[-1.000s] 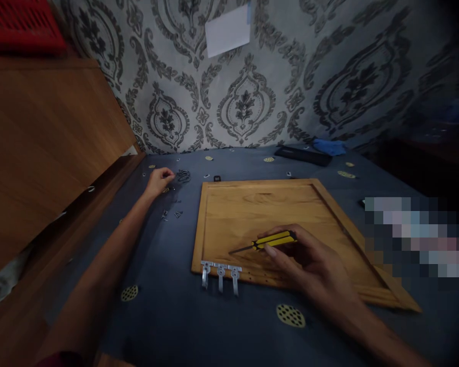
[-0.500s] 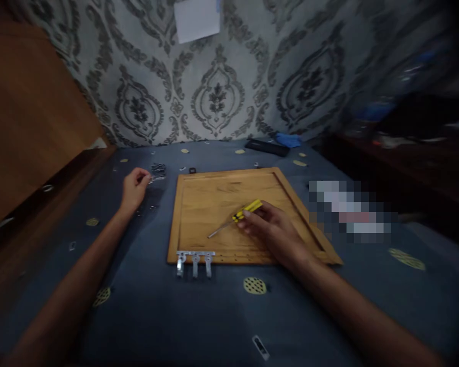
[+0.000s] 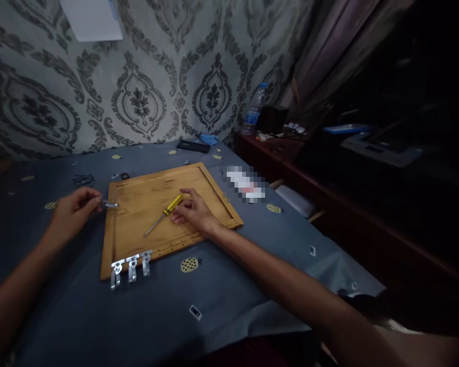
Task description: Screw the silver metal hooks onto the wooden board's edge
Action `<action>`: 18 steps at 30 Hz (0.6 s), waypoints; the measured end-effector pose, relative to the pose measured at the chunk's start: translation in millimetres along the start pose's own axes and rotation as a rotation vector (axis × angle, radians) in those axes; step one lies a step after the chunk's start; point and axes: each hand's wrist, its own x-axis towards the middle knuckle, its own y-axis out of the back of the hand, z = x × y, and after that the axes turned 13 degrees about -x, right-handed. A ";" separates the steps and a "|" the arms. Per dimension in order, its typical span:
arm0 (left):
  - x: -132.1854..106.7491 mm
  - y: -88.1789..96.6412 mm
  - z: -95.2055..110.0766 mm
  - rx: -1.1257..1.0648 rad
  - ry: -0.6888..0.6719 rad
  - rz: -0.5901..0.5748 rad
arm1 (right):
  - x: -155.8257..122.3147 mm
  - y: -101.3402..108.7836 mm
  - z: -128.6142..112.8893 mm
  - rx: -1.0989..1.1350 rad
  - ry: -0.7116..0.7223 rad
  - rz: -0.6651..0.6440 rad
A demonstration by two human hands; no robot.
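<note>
Unrecognisable pixelated object beside the wooden panel

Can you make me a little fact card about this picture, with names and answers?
Left hand: pinching a small shiny metal piece
Right hand: at the yellow screwdriver; grip unclear
Wooden board: flat on the blue-grey cloth
Metal hooks: three, at the board's near edge
Bottle: blue cap, beyond the cloth

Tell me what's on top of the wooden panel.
Three metal hooks sit on the wooden panel, overhanging its near edge. The right hand and yellow screwdriver are over it, hiding part of its surface; whatever lies beneath the hooks is covered too.
</note>
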 end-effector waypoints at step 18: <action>-19.3 -18.3 26.0 0.424 -0.199 -0.269 | -24.6 -9.7 -9.5 -0.610 0.496 -0.136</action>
